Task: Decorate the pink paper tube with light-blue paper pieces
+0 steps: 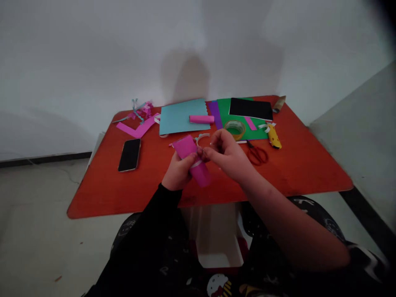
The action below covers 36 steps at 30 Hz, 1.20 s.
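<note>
My left hand (177, 171) is closed around a rolled tube of pink paper (192, 159), held tilted above the near part of the red table (293, 165). A whitish strip runs around the tube's middle. My right hand (227, 152) is closed in a pinch at that strip, fingertips touching the tube. A thin white curl of tape or paper (201, 136) sticks up just behind the tube.
On the table lie a black phone (129, 154), pink paper scraps (139, 126), a light blue sheet (182, 116) with a pink roll (201, 119), a green sheet (235, 113), a black card (250, 108), a tape roll (235, 128), red scissors (256, 154) and a yellow cutter (274, 137).
</note>
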Tool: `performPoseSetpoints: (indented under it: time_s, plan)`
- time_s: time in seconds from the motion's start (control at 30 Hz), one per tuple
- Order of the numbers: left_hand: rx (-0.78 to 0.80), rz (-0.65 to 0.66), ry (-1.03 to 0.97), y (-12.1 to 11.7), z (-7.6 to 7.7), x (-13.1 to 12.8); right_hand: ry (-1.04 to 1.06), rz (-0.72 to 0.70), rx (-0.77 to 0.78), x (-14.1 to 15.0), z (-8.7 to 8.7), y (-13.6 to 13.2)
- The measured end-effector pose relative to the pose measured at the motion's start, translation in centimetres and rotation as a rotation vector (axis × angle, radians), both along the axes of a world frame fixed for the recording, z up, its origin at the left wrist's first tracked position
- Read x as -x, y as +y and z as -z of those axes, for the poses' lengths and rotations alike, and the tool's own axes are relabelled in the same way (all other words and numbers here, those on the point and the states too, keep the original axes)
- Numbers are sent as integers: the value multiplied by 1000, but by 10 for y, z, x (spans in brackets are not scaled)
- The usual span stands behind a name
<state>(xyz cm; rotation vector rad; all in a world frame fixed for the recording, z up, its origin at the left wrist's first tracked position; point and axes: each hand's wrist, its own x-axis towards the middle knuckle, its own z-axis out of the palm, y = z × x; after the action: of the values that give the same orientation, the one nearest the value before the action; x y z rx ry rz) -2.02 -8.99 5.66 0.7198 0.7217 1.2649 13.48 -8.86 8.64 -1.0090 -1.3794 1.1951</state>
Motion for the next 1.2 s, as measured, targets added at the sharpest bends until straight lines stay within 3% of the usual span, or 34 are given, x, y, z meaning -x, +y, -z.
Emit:
performPoseSetpoints:
  time_s: [0.17, 0.43, 0.7, 0.8, 1.03, 1.2]
  plan:
    - [-35, 37, -77, -2, -3, 0, 24, 16, -28, 3, 2, -2]
    - [-47, 27, -106, 0, 0, 2, -372, 89, -539, -1, 7, -10]
    - [-31, -54, -64, -2, -1, -2, -603, 127, -752, 2, 17, -19]
    - [-22, -83, -74, -1, 1, -6, -540, 127, -713, 2, 16, -21]
    - [14, -37, -137, -1, 1, -8, -33, 267, -351, 6, 25, -14]
    - [3, -21, -125, -2, -1, -8, 106, 275, -194, 9, 27, -7]
